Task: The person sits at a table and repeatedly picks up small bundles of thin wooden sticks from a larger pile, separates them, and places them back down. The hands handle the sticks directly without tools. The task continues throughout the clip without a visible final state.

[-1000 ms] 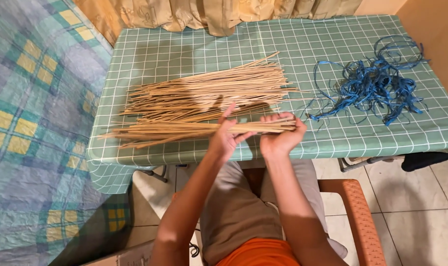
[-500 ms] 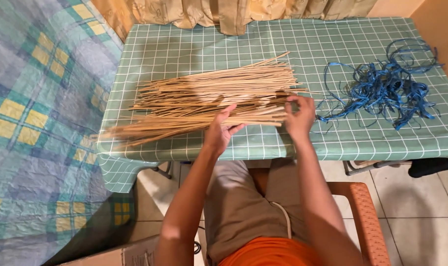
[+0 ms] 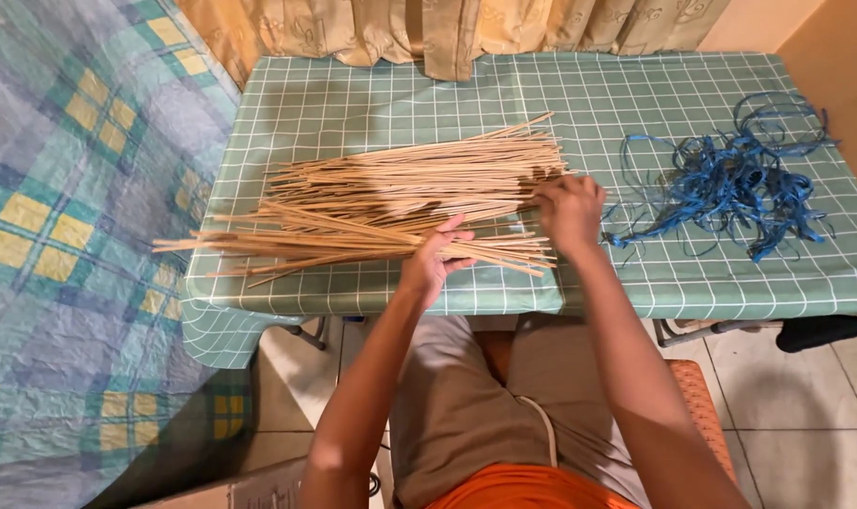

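Sticks (image 3: 391,203) lie mid-table in a loose, uneven pile. Left hand (image 3: 431,259) rests flat on the near sticks, pinching a few; right hand (image 3: 568,209) grasps the right ends. Blue string (image 3: 730,184) (tangled, far right) lies untouched; nothing is tied.

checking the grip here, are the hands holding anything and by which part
The right hand is closed on the right-hand ends of some thin sticks in the pile. The left hand rests on the nearer sticks, fingers spread; a firm hold cannot be told.
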